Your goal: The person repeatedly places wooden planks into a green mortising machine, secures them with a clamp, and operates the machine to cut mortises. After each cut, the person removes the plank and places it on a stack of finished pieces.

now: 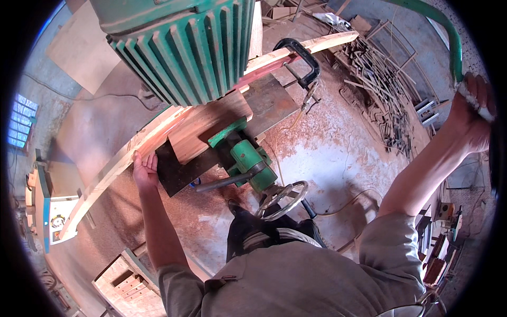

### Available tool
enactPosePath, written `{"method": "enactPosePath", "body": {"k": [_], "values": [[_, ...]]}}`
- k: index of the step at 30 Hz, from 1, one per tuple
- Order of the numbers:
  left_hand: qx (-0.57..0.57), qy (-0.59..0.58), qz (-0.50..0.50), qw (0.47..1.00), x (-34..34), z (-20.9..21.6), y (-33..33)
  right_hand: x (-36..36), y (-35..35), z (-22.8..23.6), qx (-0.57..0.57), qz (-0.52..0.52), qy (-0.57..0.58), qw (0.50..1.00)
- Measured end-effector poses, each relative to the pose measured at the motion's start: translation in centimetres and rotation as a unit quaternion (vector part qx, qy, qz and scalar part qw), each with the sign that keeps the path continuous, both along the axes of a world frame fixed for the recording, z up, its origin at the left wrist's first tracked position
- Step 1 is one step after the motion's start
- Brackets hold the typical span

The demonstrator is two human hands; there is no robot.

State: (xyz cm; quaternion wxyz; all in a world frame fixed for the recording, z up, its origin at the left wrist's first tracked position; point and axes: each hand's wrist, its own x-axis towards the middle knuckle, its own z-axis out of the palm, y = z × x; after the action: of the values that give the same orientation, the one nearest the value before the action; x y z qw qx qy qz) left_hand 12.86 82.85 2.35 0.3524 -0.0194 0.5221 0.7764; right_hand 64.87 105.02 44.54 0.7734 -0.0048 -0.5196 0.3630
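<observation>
A long wooden beam (150, 134) crosses the machine table, its edges bent by the lens. My left hand (145, 169) is closed on the beam's near edge, thumb toward the top. At the far right my right hand (475, 113) wraps round the pale, cloth-like grip of a green lever (453, 47). The ribbed green motor housing (185, 53) of the machine hangs over the beam and hides its middle, along with any tool beneath. A black C-clamp (306, 66) sits on the beam right of the housing. Next to the beam, a wooden block (211, 124) lies on the dark metal table (182, 171).
Below the block are a green clamping screw unit (252, 164) and a metal handwheel (285, 201), close to my body. Thin wood offcuts (388, 95) pile up at the right. Sawdust covers much of the floor (327, 142). A wooden box (129, 285) stands at lower left.
</observation>
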Motion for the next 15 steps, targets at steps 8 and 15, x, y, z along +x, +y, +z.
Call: {"method": "enactPosePath", "body": {"k": [8,15], "values": [[-0.007,0.001,0.002,1.0,0.2,0.2,-0.1,3.4,-0.9,-3.3,0.005,0.116,-0.056,0.992],[-0.02,0.007,0.01,1.0,0.6,0.6,0.4,5.9,-2.5,-8.3,-0.044,0.128,0.016,0.991]]}}
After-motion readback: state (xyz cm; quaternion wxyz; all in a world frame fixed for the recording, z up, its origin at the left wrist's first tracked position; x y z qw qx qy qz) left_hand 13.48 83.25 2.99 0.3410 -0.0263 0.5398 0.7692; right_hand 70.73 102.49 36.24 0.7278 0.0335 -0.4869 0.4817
